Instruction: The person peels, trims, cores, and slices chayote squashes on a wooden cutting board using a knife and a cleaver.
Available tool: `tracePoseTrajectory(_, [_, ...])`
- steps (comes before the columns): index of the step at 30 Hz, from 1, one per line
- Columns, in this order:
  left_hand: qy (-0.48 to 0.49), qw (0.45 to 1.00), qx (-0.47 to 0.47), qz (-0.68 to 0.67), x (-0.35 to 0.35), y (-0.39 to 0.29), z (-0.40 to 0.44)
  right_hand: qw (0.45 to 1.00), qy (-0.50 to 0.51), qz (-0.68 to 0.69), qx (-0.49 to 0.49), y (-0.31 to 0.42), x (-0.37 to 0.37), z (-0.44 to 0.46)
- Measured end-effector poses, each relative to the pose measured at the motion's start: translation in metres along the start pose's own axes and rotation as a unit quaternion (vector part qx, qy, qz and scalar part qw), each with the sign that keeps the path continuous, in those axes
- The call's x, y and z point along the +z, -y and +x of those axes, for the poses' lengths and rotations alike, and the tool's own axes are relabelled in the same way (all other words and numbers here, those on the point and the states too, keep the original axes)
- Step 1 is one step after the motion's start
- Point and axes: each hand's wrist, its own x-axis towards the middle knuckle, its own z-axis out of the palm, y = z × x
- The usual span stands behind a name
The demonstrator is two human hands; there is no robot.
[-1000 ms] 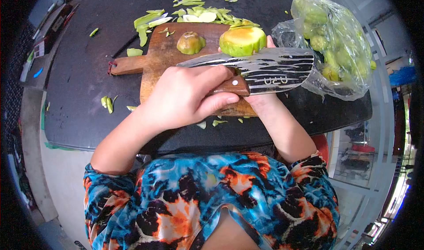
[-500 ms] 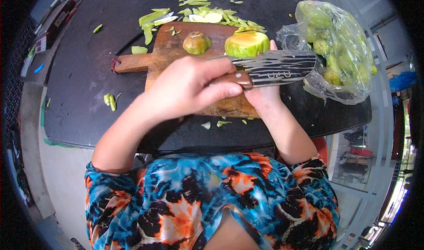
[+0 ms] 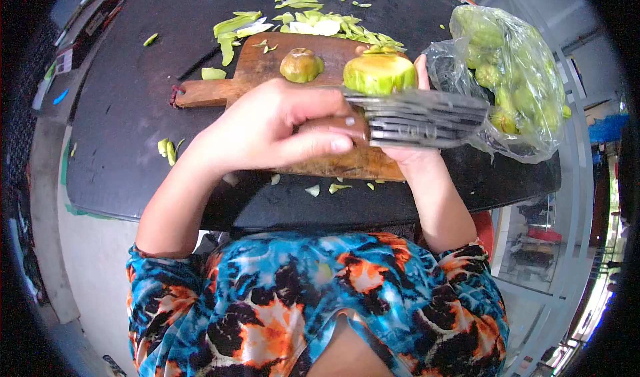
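My left hand (image 3: 287, 127) is wrapped round the brown handle of a broad knife (image 3: 430, 118), whose blade is smeared by motion and points right. Behind the blade stands a thick green fruit piece (image 3: 379, 76) with a pale yellow cut top. My right hand (image 3: 412, 156) holds this piece; fingertips show at its right side and far edge, while the blade hides much of the palm. A brownish-green end piece (image 3: 301, 66) lies on the wooden cutting board (image 3: 250, 67), left of the fruit.
Green peelings (image 3: 320, 25) lie beyond the board, with smaller scraps scattered on the dark table (image 3: 133, 110). At the right stands a clear plastic bag (image 3: 517, 84) of green fruits. The board's handle (image 3: 203, 94) points left.
The knife blade has shifted right and slightly down since half a second ago and is now blurred. More fingertips of my right hand show behind the fruit piece. The whole view has shifted slightly.
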Motion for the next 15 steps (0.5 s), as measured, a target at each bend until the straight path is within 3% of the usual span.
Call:
tracePoseTrajectory(3, [0.016,0.990,-0.004,0.137,0.005,-0.001,0.001,0.990,-0.119,-0.059,-0.053,-0.004,0.011,-0.007])
tracePoseTrajectory(6, [-0.016,0.975,0.042,0.218,0.018,-0.003,0.005,0.993,-0.083,0.000,-0.082,-0.012,0.001,-0.011])
tracePoseTrajectory(10, [-0.058,0.966,0.039,0.247,0.034,-0.005,0.008,0.991,-0.084,0.039,-0.099,-0.021,-0.012,-0.001])
tracePoseTrajectory(13, [-0.048,0.977,0.024,0.206,0.033,-0.001,0.009,0.989,-0.079,0.029,-0.121,-0.022,-0.022,0.004])
tracePoseTrajectory(14, [-0.049,0.980,0.022,0.191,0.030,-0.001,0.010,0.984,-0.086,-0.047,-0.150,-0.025,-0.027,0.007])
tracePoseTrajectory(15, [-0.049,0.983,0.021,0.175,0.026,-0.001,0.011,0.990,-0.059,-0.007,-0.129,-0.021,-0.024,0.005])
